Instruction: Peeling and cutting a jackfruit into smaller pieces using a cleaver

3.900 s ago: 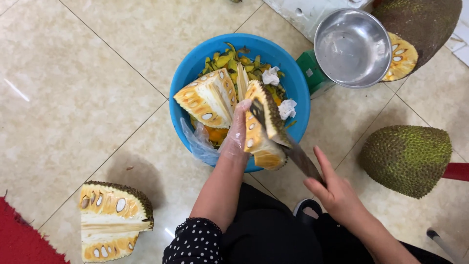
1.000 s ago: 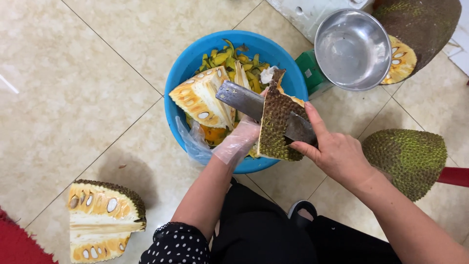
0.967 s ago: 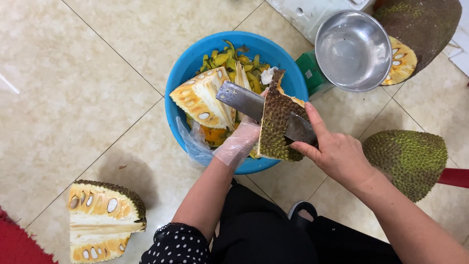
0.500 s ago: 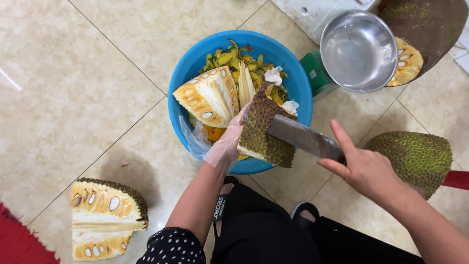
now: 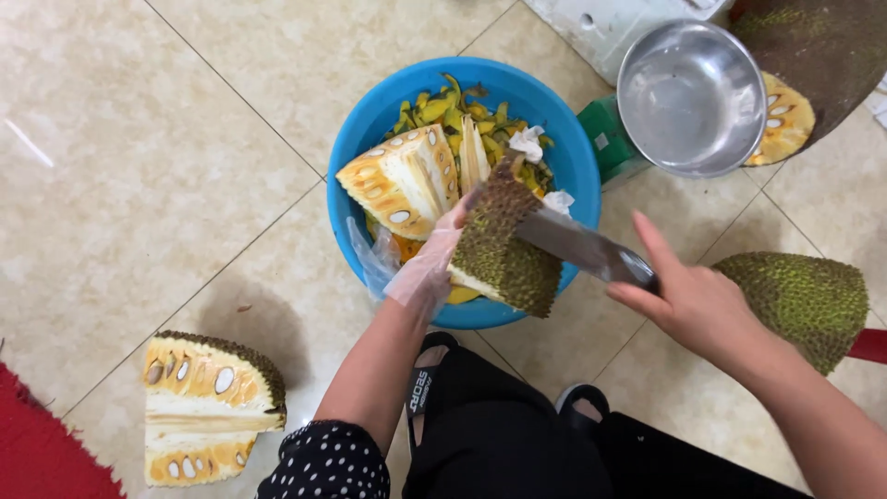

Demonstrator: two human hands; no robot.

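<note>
Green spiky jackfruit wedge (image 5: 504,245) at frame centre, over blue plastic basin (image 5: 365,139); left hand (image 5: 427,268) in clear glove, fingers curled on its edge. Right hand (image 5: 693,300) wraps steel cleaver (image 5: 582,248), blade in wedge. Cut jackfruit piece (image 5: 208,407) lower left, steel bowl (image 5: 691,97) upper right.

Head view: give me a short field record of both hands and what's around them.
left hand: gloved, holding jackfruit piece over blue basin
right hand: bare, gripping knife, blade in the piece
basin contents: cut wedge, yellow scraps
floor: cut section, rind-up chunk
steel bowl: looks empty
</note>
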